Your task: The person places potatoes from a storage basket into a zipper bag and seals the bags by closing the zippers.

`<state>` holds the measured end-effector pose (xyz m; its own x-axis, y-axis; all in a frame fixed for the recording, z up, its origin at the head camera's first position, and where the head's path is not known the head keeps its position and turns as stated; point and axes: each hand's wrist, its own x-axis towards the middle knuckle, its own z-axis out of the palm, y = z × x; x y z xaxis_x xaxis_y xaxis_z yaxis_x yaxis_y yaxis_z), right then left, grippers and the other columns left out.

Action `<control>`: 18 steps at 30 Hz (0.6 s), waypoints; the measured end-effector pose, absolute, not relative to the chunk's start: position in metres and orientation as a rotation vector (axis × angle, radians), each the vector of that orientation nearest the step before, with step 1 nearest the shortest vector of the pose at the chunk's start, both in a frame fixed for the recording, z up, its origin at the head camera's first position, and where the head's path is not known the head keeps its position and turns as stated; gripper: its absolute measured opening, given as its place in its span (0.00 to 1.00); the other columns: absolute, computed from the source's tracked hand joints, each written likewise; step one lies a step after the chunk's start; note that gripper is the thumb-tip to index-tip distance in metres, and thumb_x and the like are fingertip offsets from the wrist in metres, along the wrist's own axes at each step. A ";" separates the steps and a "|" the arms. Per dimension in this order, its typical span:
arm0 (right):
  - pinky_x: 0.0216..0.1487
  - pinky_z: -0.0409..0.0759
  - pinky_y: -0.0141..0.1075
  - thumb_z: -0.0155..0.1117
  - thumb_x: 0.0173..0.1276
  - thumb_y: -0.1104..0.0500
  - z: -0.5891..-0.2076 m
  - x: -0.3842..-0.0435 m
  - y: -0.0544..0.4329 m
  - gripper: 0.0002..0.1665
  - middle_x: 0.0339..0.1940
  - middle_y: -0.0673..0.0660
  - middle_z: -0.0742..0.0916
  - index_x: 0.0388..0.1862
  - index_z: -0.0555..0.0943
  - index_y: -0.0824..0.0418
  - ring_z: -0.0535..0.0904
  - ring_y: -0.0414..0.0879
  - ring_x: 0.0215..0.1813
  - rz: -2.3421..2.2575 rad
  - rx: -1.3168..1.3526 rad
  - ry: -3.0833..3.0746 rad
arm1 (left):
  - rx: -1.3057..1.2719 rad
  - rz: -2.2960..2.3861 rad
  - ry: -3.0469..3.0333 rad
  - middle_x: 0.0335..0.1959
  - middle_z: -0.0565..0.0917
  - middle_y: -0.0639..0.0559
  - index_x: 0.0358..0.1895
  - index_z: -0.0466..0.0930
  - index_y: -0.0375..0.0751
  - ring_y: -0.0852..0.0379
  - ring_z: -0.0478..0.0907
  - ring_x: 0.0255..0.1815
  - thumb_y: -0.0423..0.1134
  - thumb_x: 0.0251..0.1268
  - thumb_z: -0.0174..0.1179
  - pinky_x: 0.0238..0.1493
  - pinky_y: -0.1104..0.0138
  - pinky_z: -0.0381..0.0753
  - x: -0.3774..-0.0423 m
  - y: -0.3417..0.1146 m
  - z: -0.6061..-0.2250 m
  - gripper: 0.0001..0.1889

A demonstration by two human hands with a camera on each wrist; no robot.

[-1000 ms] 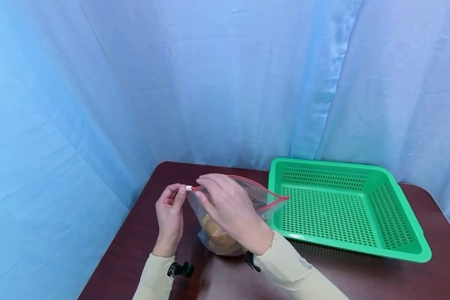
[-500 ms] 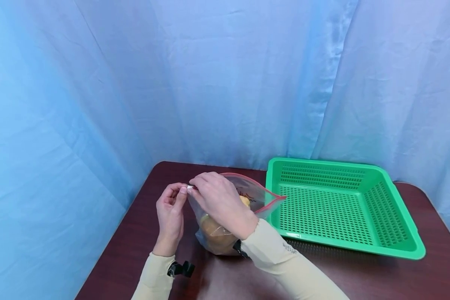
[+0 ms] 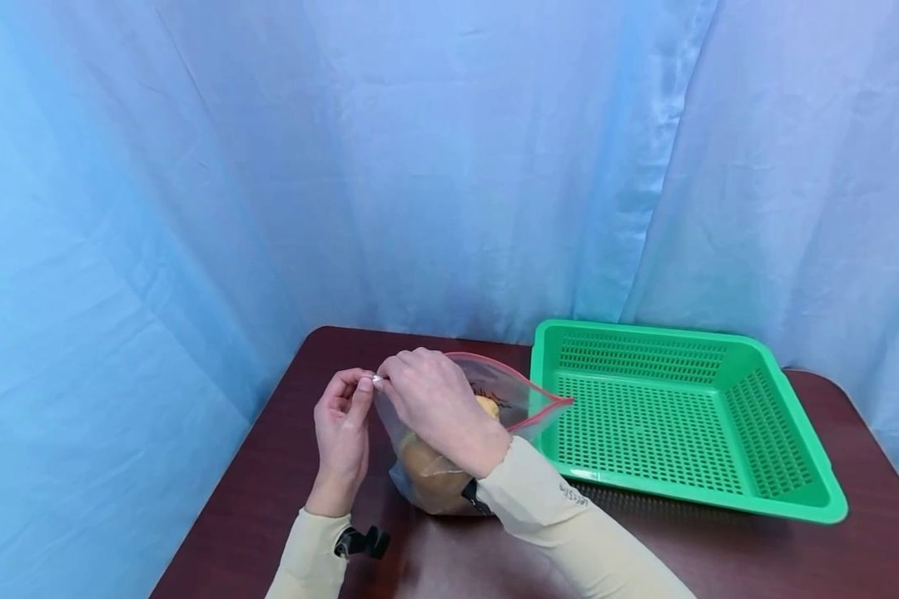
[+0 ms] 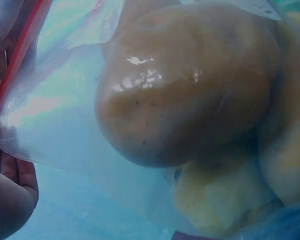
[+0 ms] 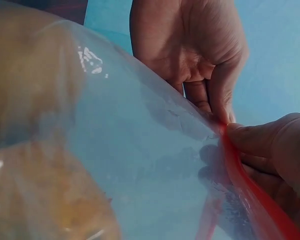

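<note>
A clear zip bag (image 3: 523, 398) with a red seal stands on the table, its mouth gaping on the right side. Through the plastic show several rounded brown and yellowish lumps that look like potatoes (image 4: 190, 85). My left hand (image 3: 342, 437) pinches the bag's top left corner between thumb and fingers. Right beside it, my right hand (image 3: 442, 408) pinches the red seal at a small white slider (image 3: 377, 378), mostly hidden by the fingers. In the right wrist view both thumbs meet at the red zip strip (image 5: 235, 165).
A green perforated plastic basket (image 3: 802, 495) stands to the right of the bag, its near left side close to the bag's right corner. The dark red-brown table (image 3: 270, 491) ends at the back against blue curtains (image 3: 449, 183).
My right hand has moved left along the bag's mouth and now pinches at the slider, where earlier its fingers were spread apart over the seal. The left hand keeps its grip.
</note>
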<state>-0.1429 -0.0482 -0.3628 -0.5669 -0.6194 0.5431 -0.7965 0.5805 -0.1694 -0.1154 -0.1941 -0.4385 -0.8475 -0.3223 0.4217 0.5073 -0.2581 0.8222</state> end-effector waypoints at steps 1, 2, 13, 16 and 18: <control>0.44 0.82 0.39 0.69 0.74 0.58 -0.363 -0.143 -0.048 0.05 0.37 0.50 0.89 0.41 0.88 0.58 0.83 0.47 0.39 0.556 1.136 -2.385 | -0.230 -2.136 -1.479 0.40 0.84 0.52 0.44 0.81 0.37 0.60 0.80 0.41 0.25 0.76 0.57 0.47 0.71 0.80 -0.116 -0.193 -0.438 0.05; 0.44 0.82 0.39 0.69 0.74 0.58 -0.363 -0.143 -0.048 0.05 0.37 0.50 0.88 0.41 0.88 0.58 0.83 0.47 0.39 0.550 1.135 -2.384 | -0.231 -2.138 -1.472 0.40 0.84 0.52 0.44 0.81 0.37 0.60 0.80 0.41 0.25 0.76 0.57 0.47 0.71 0.80 -0.116 -0.192 -0.438 0.05; 0.42 0.82 0.40 0.70 0.73 0.58 -0.363 -0.143 -0.041 0.04 0.35 0.50 0.88 0.40 0.88 0.57 0.82 0.47 0.37 0.546 1.122 -2.383 | -0.217 -2.100 -1.487 0.40 0.84 0.53 0.43 0.80 0.36 0.60 0.80 0.42 0.28 0.77 0.58 0.48 0.70 0.79 -0.117 -0.190 -0.438 0.02; 0.42 0.82 0.40 0.71 0.72 0.59 -0.363 -0.144 -0.038 0.03 0.35 0.50 0.88 0.40 0.88 0.57 0.82 0.47 0.38 0.550 1.126 -2.388 | -0.212 -2.100 -1.493 0.40 0.83 0.53 0.44 0.80 0.35 0.60 0.80 0.42 0.29 0.77 0.58 0.48 0.70 0.79 -0.117 -0.190 -0.439 0.02; 0.43 0.82 0.40 0.71 0.72 0.59 -0.364 -0.144 -0.037 0.03 0.36 0.50 0.88 0.40 0.88 0.57 0.83 0.47 0.38 0.554 1.129 -2.393 | -0.205 -2.097 -1.495 0.40 0.83 0.52 0.44 0.80 0.35 0.60 0.80 0.42 0.29 0.77 0.58 0.48 0.71 0.79 -0.117 -0.191 -0.439 0.02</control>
